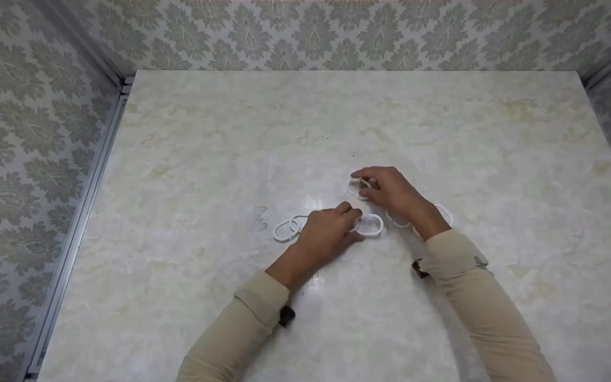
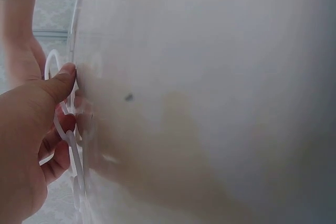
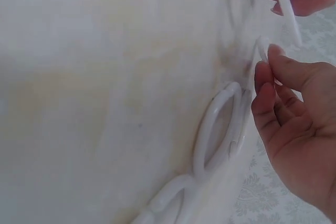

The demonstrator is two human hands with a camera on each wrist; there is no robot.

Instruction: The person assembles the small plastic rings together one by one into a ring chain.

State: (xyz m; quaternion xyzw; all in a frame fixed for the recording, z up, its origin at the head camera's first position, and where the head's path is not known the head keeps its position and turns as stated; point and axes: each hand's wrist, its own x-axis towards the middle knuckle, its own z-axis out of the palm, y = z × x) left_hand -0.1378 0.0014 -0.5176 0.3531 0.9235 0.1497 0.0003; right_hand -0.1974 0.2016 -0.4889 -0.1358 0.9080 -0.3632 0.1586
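Note:
White oval plastic chain links lie on the table in two runs. My left hand (image 1: 328, 231) pinches one link between thumb and fingers; a joined link (image 1: 382, 225) sticks out to its right, and more links (image 1: 276, 234) trail out on its left. Slightly farther back, my right hand (image 1: 393, 192) pinches a separate white link (image 1: 349, 188) between thumb and fingertips. In the right wrist view, that link (image 3: 261, 41) is mostly covered by the fingers, while other links (image 3: 202, 135) lie on the table beside the hand. The two held links are close but apart.
More white links (image 1: 450, 214) lie under and beside the right wrist. A small thin patch with dark wavy lines (image 1: 259, 218) is on the marbled table (image 1: 204, 138), left of the links. Patterned walls (image 1: 313, 34) stand behind the table and at both sides.

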